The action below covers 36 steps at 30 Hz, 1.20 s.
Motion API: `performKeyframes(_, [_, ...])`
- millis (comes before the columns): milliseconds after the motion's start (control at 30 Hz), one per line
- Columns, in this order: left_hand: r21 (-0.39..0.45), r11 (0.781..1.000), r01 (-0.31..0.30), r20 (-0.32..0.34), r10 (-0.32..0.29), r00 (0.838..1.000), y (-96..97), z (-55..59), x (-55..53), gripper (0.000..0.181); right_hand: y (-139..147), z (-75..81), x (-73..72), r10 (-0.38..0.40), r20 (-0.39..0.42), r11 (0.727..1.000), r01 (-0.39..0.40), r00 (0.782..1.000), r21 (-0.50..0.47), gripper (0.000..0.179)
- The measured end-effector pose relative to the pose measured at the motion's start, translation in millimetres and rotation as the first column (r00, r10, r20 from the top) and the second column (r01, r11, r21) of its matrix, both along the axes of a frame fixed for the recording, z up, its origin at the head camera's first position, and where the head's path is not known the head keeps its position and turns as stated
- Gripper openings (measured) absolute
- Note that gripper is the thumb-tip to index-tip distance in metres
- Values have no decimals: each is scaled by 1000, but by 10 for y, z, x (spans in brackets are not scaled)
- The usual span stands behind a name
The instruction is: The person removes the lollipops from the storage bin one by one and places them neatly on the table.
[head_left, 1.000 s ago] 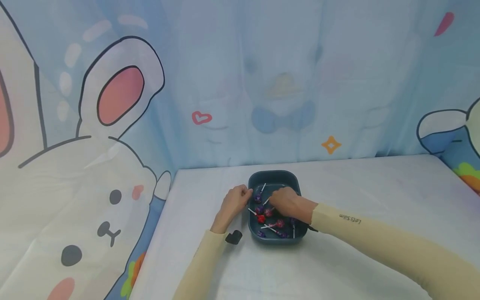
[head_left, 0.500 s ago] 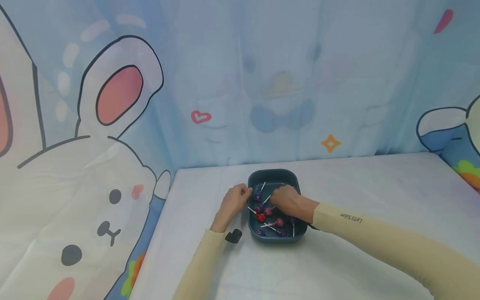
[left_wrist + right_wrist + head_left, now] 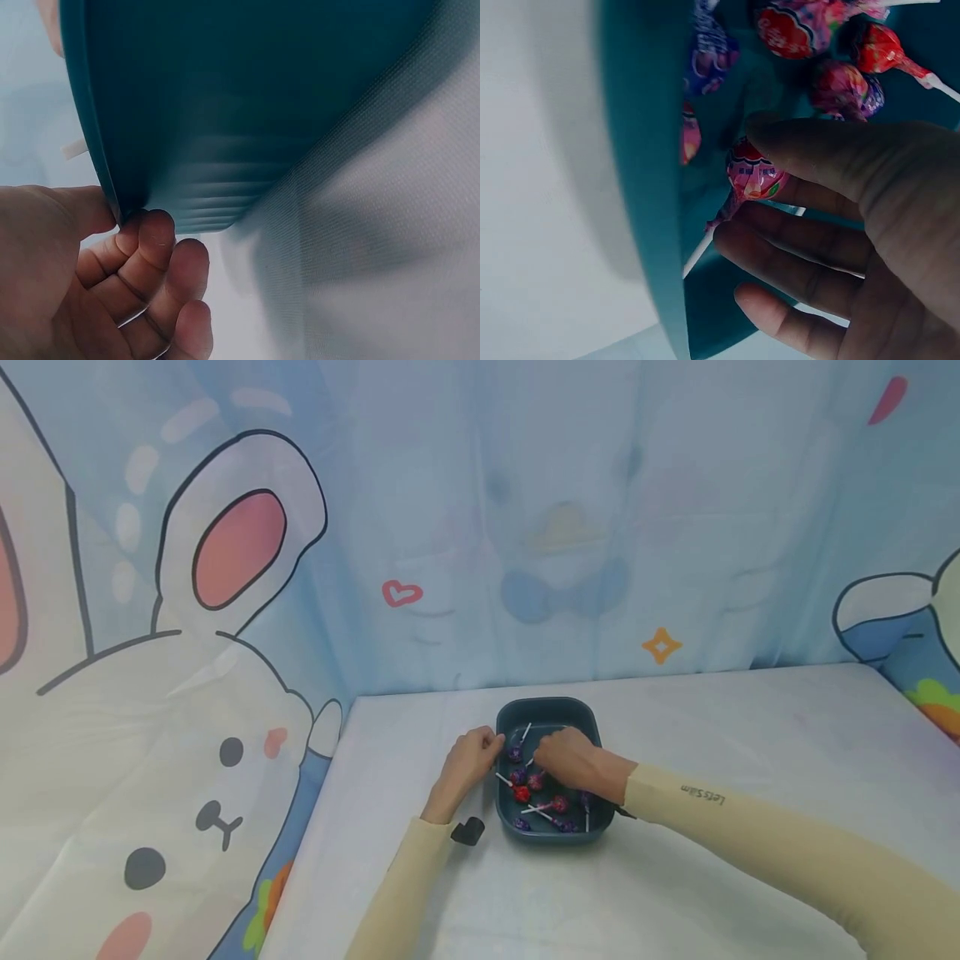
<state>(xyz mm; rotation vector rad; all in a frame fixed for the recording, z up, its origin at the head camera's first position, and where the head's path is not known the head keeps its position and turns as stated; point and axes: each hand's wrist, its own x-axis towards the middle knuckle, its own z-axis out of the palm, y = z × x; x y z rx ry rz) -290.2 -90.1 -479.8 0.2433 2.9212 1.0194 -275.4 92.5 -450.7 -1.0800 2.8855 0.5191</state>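
A dark teal rounded rectangular tray (image 3: 555,839) stands on the white table and holds several wrapped lollipops. My left hand (image 3: 468,764) pinches the tray's left rim; in the left wrist view the thumb lies inside the rim and curled fingers (image 3: 156,238) press from outside. Inside the tray's right part is my right hand (image 3: 570,760). The right wrist view has a pink-and-red lollipop (image 3: 754,176) between the thumb and curled fingers, its white stick pointing to the tray wall. The index fingertip is hidden behind the candy.
Near the left side lie a purple lollipop (image 3: 515,753) and a bright red lollipop (image 3: 521,793). A pink lollipop (image 3: 559,804) lies toward the front. White tablecloth (image 3: 720,718) surrounds the tray, with a cartoon-printed curtain (image 3: 450,527) behind.
My right hand has shifted slightly left within the tray during the last half second. The left hand stays at the rim, and the tray keeps its place.
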Motion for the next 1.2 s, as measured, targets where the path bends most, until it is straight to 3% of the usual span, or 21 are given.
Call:
performKeyframes(533, [-9, 1000, -21, 11, 21, 1000, 4, -24, -23, 28, 29, 180, 37, 39, -18, 995, -40, 999, -86, 4])
performKeyframes(867, [2, 1000, -4, 11, 4, 1000, 31, -83, 0, 29, 138, 215, 97, 18, 3, 993, -17, 1000, -117, 9])
performKeyframes(1200, [7, 1000, -5, -17, 5, 1000, 4, -42, -12, 29, 241, 275, 71, 22, 20, 989, -18, 1000, -146, 13])
